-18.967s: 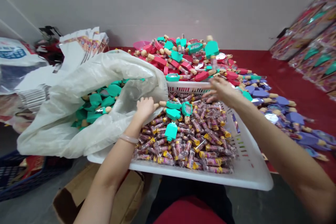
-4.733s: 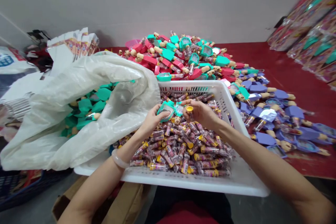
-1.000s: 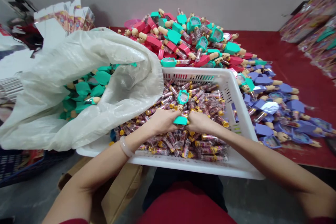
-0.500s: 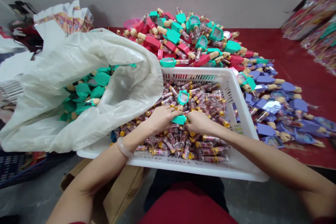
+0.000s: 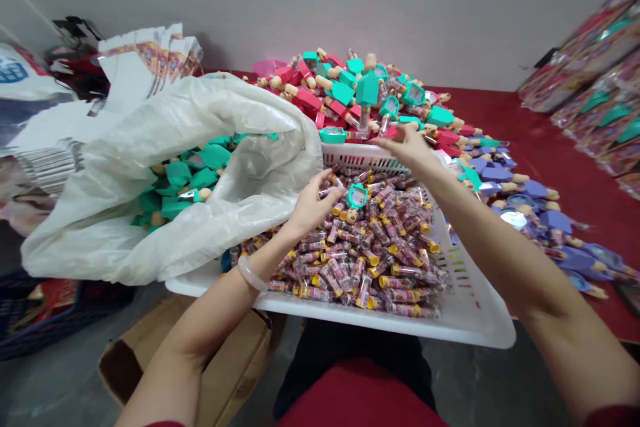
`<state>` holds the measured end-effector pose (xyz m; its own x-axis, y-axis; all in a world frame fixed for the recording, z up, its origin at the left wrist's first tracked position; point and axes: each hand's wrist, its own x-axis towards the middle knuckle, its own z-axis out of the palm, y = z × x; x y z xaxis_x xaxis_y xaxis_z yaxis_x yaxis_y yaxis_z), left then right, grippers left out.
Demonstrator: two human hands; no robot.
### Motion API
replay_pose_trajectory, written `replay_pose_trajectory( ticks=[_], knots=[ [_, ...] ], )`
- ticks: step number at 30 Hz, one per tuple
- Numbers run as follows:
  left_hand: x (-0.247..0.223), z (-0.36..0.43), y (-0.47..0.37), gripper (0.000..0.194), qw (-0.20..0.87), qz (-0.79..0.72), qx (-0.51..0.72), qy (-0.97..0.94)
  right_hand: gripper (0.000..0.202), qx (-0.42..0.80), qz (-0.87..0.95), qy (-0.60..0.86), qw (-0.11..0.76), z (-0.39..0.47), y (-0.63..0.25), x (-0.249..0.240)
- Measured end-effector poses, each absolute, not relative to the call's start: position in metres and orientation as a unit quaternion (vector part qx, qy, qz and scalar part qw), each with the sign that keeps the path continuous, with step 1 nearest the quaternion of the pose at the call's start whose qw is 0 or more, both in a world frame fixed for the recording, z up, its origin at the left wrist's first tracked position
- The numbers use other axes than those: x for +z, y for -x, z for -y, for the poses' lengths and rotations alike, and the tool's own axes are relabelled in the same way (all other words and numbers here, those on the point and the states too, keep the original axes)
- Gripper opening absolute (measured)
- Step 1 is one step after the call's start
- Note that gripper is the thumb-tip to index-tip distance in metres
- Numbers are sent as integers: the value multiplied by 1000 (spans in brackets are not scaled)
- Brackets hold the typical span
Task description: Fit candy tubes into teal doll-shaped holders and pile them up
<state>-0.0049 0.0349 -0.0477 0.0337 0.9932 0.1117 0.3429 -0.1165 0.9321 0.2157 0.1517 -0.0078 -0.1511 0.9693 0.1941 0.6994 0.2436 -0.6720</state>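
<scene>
Small clear tubes with yellow caps (image 5: 345, 267) fill a white slotted basket (image 5: 475, 293). My left hand (image 5: 314, 203), fingers apart and empty, is over the tubes beside a green toy (image 5: 357, 195) that lies on them. Above the basket's far edge, my right hand (image 5: 407, 147) is open with its fingers spread. Just beyond its fingertips a green toy with a clear tube (image 5: 367, 93) stands upright in the air, over the pile of red and green toys (image 5: 300, 90). A white plastic sack (image 5: 100, 213) with green toys (image 5: 177, 177) inside leans over the basket's left side.
Purple toys (image 5: 535, 197) are heaped on the red table (image 5: 505, 110) at the right. Packed bags (image 5: 600, 73) stand at the far right. White printed cards (image 5: 140, 63) are stacked at the back left. Below are a cardboard box (image 5: 235, 360) and a dark blue basket (image 5: 50, 320).
My hands have parted. The green toy between them is let go, and a green toy with a tube is now above the far pile. My right hand has moved forward; the view has shifted.
</scene>
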Motion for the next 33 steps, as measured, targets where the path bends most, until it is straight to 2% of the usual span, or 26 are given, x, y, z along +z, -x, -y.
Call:
replay_pose_trajectory(
  ticks=[3,5,7,11,14,16,20,23,26,29,31,33],
  knots=[
    [-44,-37,5,54,680,-475,417,-371,73,204,770,594,112,-136,-195,-43],
    [-42,-38,5,60,775,-417,394,-266,74,134,791,597,27,-117,-184,-67],
    [-43,-38,6,63,797,-400,393,-226,62,96,793,600,30,-102,-181,-78],
    [-53,-38,3,58,712,-492,396,-306,42,163,772,592,167,-85,-190,-56],
    [-67,-35,0,60,553,-557,381,-488,30,163,795,555,185,-78,-204,-33],
    [-78,-32,-4,67,427,-570,337,-616,24,144,809,559,111,-73,-213,-30],
    [-91,-21,-21,74,248,-560,195,-766,27,114,801,571,-139,-63,-223,-50],
    [-94,-13,-37,82,184,-563,123,-796,30,101,799,557,-203,-56,-217,-68],
    [-96,-10,-47,82,164,-577,80,-796,26,109,802,555,-194,-56,-212,-71],
    [-95,-15,-42,74,207,-564,93,-794,27,115,807,557,-161,-56,-218,-62],
    [-88,-22,-32,72,270,-573,151,-759,23,150,813,557,-83,-53,-229,-55],
    [-74,-28,-20,69,388,-586,240,-670,20,201,817,540,25,-45,-240,-51]
  ],
)
